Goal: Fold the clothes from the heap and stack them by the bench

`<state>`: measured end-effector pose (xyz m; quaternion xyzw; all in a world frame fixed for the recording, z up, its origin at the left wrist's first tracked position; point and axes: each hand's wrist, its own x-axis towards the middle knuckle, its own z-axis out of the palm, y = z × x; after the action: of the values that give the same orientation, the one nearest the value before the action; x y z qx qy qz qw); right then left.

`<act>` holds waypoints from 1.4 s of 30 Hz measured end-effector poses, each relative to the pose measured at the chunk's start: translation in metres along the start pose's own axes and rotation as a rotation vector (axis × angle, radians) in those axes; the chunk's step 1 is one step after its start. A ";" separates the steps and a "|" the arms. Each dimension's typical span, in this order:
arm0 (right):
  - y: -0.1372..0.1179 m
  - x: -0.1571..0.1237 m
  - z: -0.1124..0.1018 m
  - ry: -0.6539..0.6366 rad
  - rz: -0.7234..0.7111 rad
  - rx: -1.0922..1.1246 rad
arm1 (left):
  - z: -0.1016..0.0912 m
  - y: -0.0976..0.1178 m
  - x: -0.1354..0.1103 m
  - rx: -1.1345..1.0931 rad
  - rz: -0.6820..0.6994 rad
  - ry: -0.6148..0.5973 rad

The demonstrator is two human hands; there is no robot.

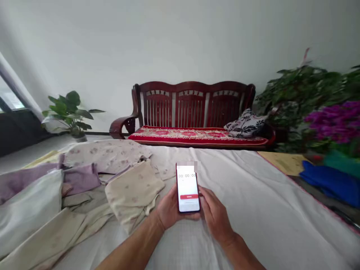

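Observation:
A smartphone (188, 189) stands upright in front of me, its lit screen showing a timer at 00:00:00 and a red button. My left hand (168, 209) is wrapped round the phone's left side and lower back. At the phone's right edge, my right hand (216, 212) has its fingers bent against the side; some fingertips are hidden. Left of my hands lies a heap of clothes: a beige floral garment (135, 183), a purple garment (86, 180) and a pale garment (30, 202). A white sheet (242, 210) spreads under everything.
Behind the sheet stands a dark red wooden bench (191, 101) with a red patterned seat cover (182, 133) and a cushion (246, 123). A potted plant (71, 110) is at the left. Blue cloth (332, 183) and purple flowers (336, 120) are at the right.

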<state>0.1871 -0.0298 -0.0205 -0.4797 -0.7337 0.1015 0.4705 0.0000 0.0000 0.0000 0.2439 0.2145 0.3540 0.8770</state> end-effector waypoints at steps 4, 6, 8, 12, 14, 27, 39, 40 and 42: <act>-0.001 0.001 0.000 0.006 0.007 0.008 | -0.003 -0.001 0.000 -0.017 -0.006 -0.035; -0.002 0.002 -0.001 0.009 0.010 0.014 | -0.003 -0.001 -0.001 -0.030 -0.011 -0.046; -0.004 0.002 -0.002 0.012 0.009 0.019 | -0.003 -0.001 -0.001 -0.040 -0.015 -0.044; -0.005 0.003 -0.003 0.009 0.013 0.019 | -0.001 0.001 -0.002 -0.036 -0.020 -0.034; -0.005 0.003 -0.003 0.011 0.016 0.020 | -0.001 0.001 -0.002 -0.034 -0.026 -0.032; -0.006 0.004 -0.003 0.008 0.018 0.026 | 0.002 0.002 -0.003 -0.044 -0.022 -0.036; -0.006 0.004 -0.003 -0.011 0.049 0.058 | 0.001 0.001 -0.003 -0.035 -0.037 -0.026; -0.006 0.004 -0.003 -0.017 0.055 0.060 | 0.002 0.001 -0.003 -0.030 -0.035 -0.019; -0.006 0.004 -0.004 -0.031 0.073 0.066 | 0.002 0.001 -0.003 -0.020 -0.028 -0.002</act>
<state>0.1862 -0.0310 -0.0121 -0.4888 -0.7192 0.1502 0.4704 -0.0010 -0.0017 0.0028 0.2325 0.2134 0.3434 0.8846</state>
